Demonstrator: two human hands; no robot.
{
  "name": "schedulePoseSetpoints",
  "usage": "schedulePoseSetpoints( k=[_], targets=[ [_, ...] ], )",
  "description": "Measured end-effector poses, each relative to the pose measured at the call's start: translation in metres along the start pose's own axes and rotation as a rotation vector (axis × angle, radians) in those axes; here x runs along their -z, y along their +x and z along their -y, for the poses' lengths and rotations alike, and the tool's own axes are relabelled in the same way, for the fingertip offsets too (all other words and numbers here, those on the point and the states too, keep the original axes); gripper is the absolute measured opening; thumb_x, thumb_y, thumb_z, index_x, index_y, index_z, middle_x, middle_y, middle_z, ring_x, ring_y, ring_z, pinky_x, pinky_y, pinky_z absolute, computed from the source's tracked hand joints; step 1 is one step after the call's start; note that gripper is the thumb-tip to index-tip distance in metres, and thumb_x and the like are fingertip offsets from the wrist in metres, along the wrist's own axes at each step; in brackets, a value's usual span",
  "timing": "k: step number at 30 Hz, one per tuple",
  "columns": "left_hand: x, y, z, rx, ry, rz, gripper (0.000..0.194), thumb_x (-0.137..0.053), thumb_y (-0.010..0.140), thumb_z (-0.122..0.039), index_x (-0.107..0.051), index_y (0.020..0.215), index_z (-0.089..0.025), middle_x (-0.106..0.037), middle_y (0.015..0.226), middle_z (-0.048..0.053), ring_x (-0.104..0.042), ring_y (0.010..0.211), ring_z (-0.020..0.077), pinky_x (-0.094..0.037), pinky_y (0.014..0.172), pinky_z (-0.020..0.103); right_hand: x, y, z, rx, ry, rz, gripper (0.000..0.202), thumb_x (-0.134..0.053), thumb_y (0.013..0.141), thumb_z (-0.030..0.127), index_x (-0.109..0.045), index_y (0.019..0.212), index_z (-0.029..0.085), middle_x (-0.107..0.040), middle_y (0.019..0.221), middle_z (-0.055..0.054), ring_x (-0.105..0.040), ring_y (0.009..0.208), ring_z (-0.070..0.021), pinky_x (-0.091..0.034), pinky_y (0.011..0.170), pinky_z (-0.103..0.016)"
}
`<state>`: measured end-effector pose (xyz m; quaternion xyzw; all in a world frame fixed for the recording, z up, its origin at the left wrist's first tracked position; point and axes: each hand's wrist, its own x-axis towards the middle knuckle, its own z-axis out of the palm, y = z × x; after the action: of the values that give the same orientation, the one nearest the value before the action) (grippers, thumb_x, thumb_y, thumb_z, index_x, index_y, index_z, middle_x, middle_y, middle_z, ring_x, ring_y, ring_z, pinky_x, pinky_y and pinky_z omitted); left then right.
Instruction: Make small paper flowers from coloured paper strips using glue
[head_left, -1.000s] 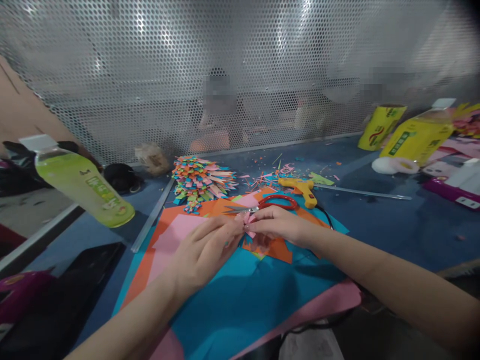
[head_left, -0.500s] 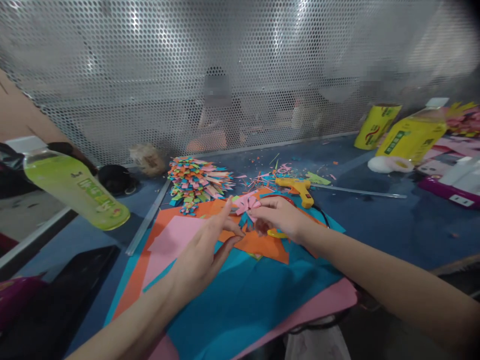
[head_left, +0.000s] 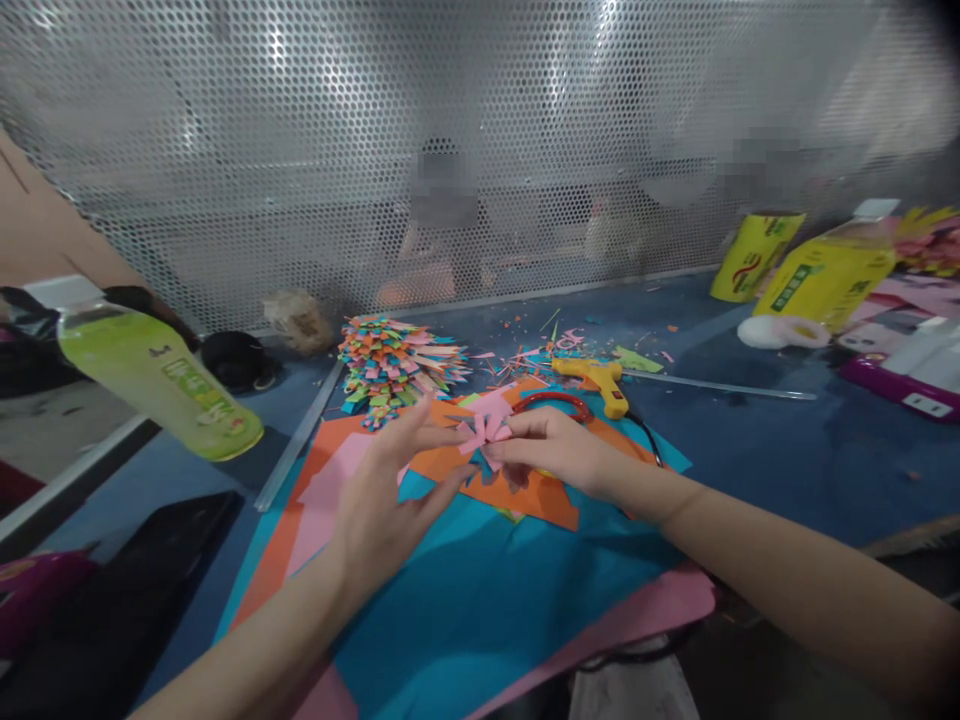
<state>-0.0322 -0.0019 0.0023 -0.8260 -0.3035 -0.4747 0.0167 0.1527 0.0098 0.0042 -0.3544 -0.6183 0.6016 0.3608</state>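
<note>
A small pink paper flower (head_left: 486, 432) with blue paper beneath is pinched at its right side by the fingers of my right hand (head_left: 570, 452). My left hand (head_left: 390, 490) is open, thumb and fingers apart, with its fingertips at the flower's left edge. Whether they press on the petals I cannot tell. Under both hands lie sheets of blue paper (head_left: 480, 580), orange paper (head_left: 540, 500) and pink paper (head_left: 326, 490). Just beyond the flower are red-handled scissors (head_left: 559, 400), partly covered by my right hand. A cone of colourful folded paper strips (head_left: 397, 360) stands behind my left hand.
A yellow glue gun (head_left: 596, 380) lies by paper scraps (head_left: 540, 355), a glue stick (head_left: 727, 385) beside it. Another clear stick (head_left: 300, 440) is at left, near a green drink bottle (head_left: 165, 375) and a dark phone-like slab (head_left: 142, 590). A yellow bottle (head_left: 825, 270) stands right.
My left hand has opened wider and its fingertips now reach the flower. The flower, held in my right hand, has shifted slightly left and down.
</note>
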Motion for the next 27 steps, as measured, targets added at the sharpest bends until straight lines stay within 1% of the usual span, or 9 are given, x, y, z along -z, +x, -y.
schedulePoseSetpoints(
  k=[3,7,9,13,17,19,21,24,27],
  targets=[
    [0.003,0.001,0.000,-0.135,0.102,0.065,0.059,-0.061,0.073,-0.018,-0.035,0.125,-0.025,-0.067,0.078,0.000,-0.062,0.078,0.0165,-0.048,0.077,0.035,-0.001,-0.001,0.001,-0.049,0.018,0.037,0.017,-0.059,0.063,0.031,-0.059,0.058,0.015,-0.055,0.049,0.003,-0.051,0.046,-0.0069,-0.037,0.047,-0.020],
    [0.007,0.002,0.000,-0.299,0.167,0.024,0.036,-0.060,0.074,-0.014,-0.050,0.106,-0.024,-0.065,0.073,-0.001,-0.061,0.070,0.0132,-0.049,0.064,0.027,-0.002,-0.002,0.001,-0.122,0.110,0.054,0.014,-0.061,0.060,0.029,-0.060,0.058,0.015,-0.055,0.049,0.003,-0.052,0.046,-0.0077,-0.038,0.047,-0.021],
    [0.008,0.003,-0.002,-0.316,0.195,0.028,0.024,-0.061,0.073,-0.015,-0.055,0.095,-0.023,-0.064,0.071,-0.001,-0.060,0.067,0.0121,-0.049,0.060,0.025,-0.002,-0.001,0.000,-0.130,0.153,0.053,0.014,-0.062,0.059,0.029,-0.060,0.059,0.015,-0.056,0.051,0.003,-0.052,0.045,-0.0077,-0.037,0.046,-0.021],
    [0.006,0.005,-0.012,-0.097,0.112,0.069,0.009,-0.060,0.075,-0.017,-0.056,0.082,-0.021,-0.064,0.068,-0.001,-0.060,0.066,0.0117,-0.050,0.061,0.025,0.000,0.001,-0.002,-0.106,0.166,0.011,0.018,-0.064,0.061,0.032,-0.059,0.058,0.015,-0.057,0.053,0.002,-0.051,0.042,-0.0067,-0.036,0.044,-0.020],
    [0.004,0.006,-0.019,0.048,-0.051,0.022,0.025,-0.063,0.071,-0.016,-0.047,0.090,-0.022,-0.063,0.060,-0.005,-0.061,0.065,0.0123,-0.050,0.065,0.028,0.002,0.002,-0.001,-0.057,0.141,-0.037,0.023,-0.064,0.064,0.037,-0.058,0.061,0.015,-0.057,0.055,0.002,-0.049,0.043,-0.0060,-0.037,0.043,-0.020],
    [0.003,0.006,-0.019,0.129,-0.185,0.030,0.033,-0.061,0.072,-0.015,-0.042,0.097,-0.022,-0.063,0.063,-0.005,-0.061,0.067,0.0121,-0.049,0.066,0.029,0.002,0.002,-0.001,-0.021,0.117,-0.066,0.024,-0.063,0.065,0.039,-0.059,0.063,0.015,-0.057,0.058,0.001,-0.049,0.045,-0.0058,-0.037,0.043,-0.019],
    [0.002,0.005,-0.018,0.283,-0.362,0.036,0.029,-0.055,0.077,-0.016,-0.039,0.099,-0.022,-0.060,0.066,-0.004,-0.059,0.063,0.0104,-0.048,0.060,0.026,0.003,0.003,-0.002,0.029,0.078,-0.094,0.025,-0.063,0.065,0.040,-0.061,0.065,0.015,-0.056,0.060,0.001,-0.047,0.047,-0.0057,-0.037,0.042,-0.018],
    [0.000,0.006,-0.012,0.528,-0.603,0.006,0.012,-0.048,0.082,-0.022,-0.040,0.091,-0.022,-0.050,0.060,-0.007,-0.050,0.047,0.0066,-0.041,0.045,0.020,0.006,0.005,-0.007,0.134,-0.022,-0.099,0.024,-0.062,0.068,0.040,-0.065,0.074,0.017,-0.057,0.064,0.001,-0.043,0.047,-0.0051,-0.038,0.042,-0.018],
    [-0.002,0.008,-0.007,0.737,-0.780,-0.039,0.009,-0.048,0.082,-0.026,-0.043,0.089,-0.022,-0.043,0.054,-0.008,-0.045,0.044,0.0058,-0.037,0.041,0.018,0.009,0.005,-0.011,0.292,-0.092,-0.029,0.023,-0.061,0.073,0.034,-0.067,0.090,0.021,-0.061,0.081,-0.003,-0.050,0.059,-0.0079,-0.043,0.053,-0.022]
  ],
)
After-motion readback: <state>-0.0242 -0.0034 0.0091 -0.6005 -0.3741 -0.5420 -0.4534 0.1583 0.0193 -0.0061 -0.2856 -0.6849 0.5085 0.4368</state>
